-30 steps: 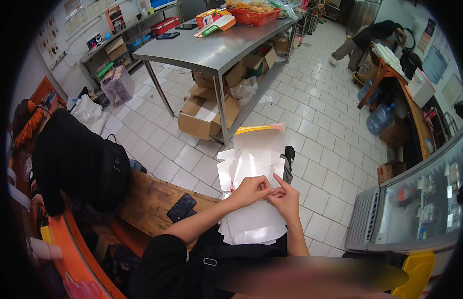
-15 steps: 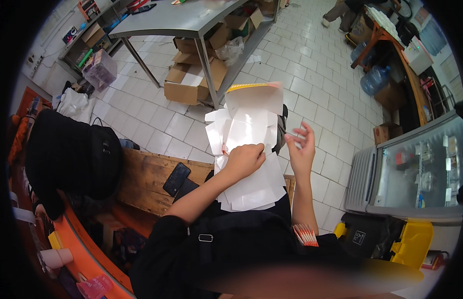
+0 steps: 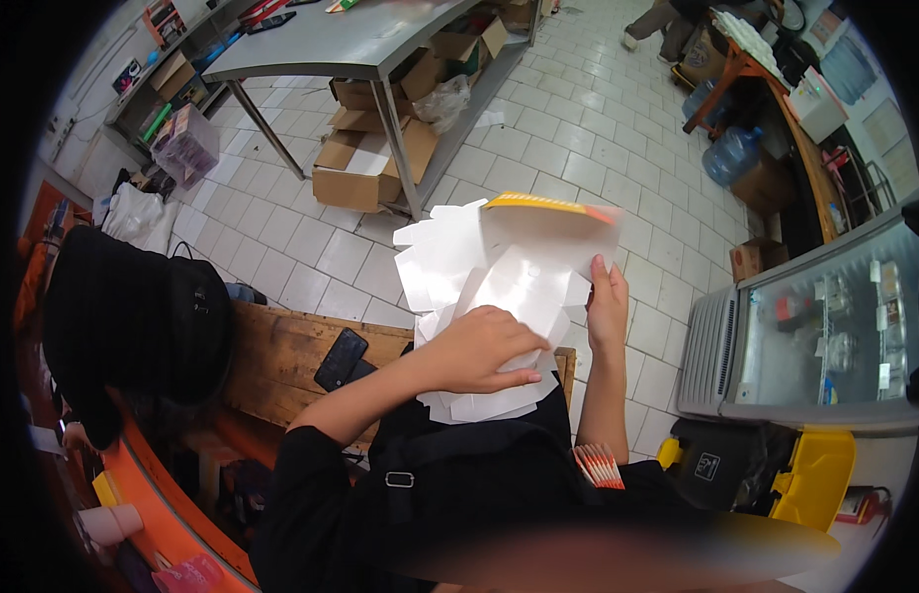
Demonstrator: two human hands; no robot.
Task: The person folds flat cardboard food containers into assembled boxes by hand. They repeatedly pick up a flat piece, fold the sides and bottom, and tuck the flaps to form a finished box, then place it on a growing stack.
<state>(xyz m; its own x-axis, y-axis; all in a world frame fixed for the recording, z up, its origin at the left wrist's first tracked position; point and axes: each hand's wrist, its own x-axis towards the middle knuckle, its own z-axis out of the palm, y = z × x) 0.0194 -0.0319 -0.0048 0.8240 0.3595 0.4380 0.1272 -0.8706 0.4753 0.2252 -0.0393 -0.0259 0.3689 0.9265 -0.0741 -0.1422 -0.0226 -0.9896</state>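
A white cardboard box blank (image 3: pixel 524 282), partly folded, lies over my lap on several flat white blanks (image 3: pixel 439 262). Its raised far panel shows a yellow and orange printed edge. My left hand (image 3: pixel 489 351) rests across the near part of the blank, fingers stretched out and thumb apart; its fingertips touch a folded panel. My right hand (image 3: pixel 608 301) pinches the right edge of the raised panel between thumb and fingers. A fan of red-and-white strips (image 3: pixel 599 466) sits by my right sleeve.
A black phone (image 3: pixel 342 358) lies on the wooden bench (image 3: pixel 271 361) at my left, beside a black bag (image 3: pixel 197 321). Ahead stands a steel table (image 3: pixel 331 49) over open cartons (image 3: pixel 355 173). To the right are a glass-topped fridge (image 3: pixel 815 326) and a black-and-yellow bin (image 3: pixel 726 460).
My right hand has come from free air to grip the raised panel. The blank has shifted right and turned, baring more flat blanks at left. My left hand has spread and slid right.
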